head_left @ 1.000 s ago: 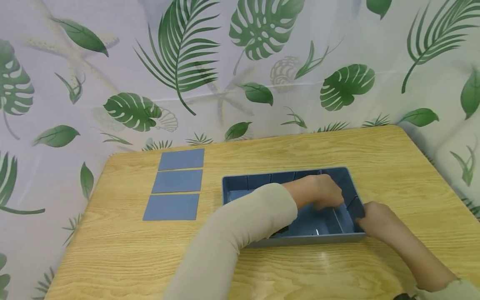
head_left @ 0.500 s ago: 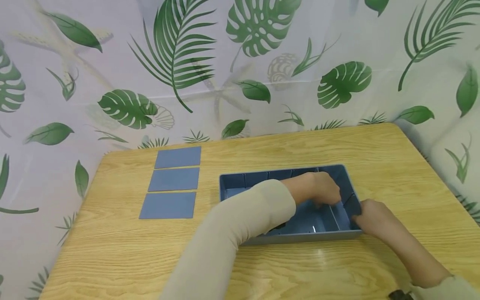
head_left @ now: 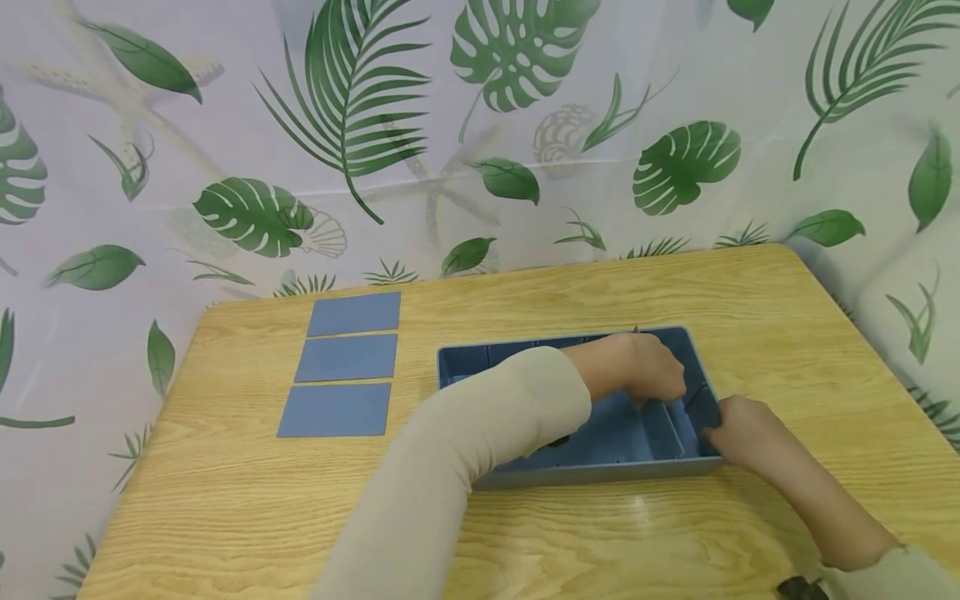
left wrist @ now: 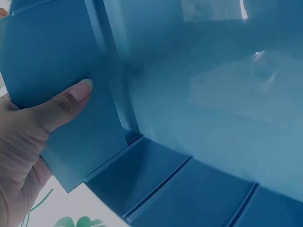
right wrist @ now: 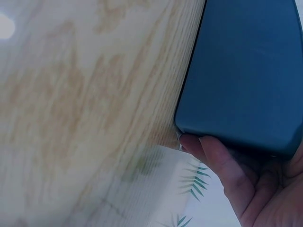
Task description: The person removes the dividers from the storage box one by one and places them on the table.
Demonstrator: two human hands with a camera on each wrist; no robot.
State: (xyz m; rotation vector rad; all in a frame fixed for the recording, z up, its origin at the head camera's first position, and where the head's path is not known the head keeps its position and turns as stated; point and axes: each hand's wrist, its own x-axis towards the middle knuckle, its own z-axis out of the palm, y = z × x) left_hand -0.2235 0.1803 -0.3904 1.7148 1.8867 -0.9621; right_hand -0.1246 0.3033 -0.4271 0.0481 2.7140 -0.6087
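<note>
A shallow blue box (head_left: 600,475) with slotted walls stands on the wooden table. My left hand (head_left: 651,371) reaches into its right part and pinches a thin blue divider panel (head_left: 662,432). In the left wrist view, the thumb lies across the face of this divider (left wrist: 71,137), whose lower corner stands out past the slotted wall. My right hand (head_left: 750,433) grips the right end of the box from outside. The right wrist view has its fingers against the outer end wall (right wrist: 241,71); the thumb is mostly hidden.
Three flat blue rectangular panels, far (head_left: 355,314), middle (head_left: 347,357) and near (head_left: 334,410), lie in a column left of the box. A leaf-printed cloth (head_left: 442,167) hangs behind the table (head_left: 225,500).
The divider has risen in my left hand, and its far corner now shows above the back rim. My right hand keeps its grip on the box end. The head view has shifted slightly.
</note>
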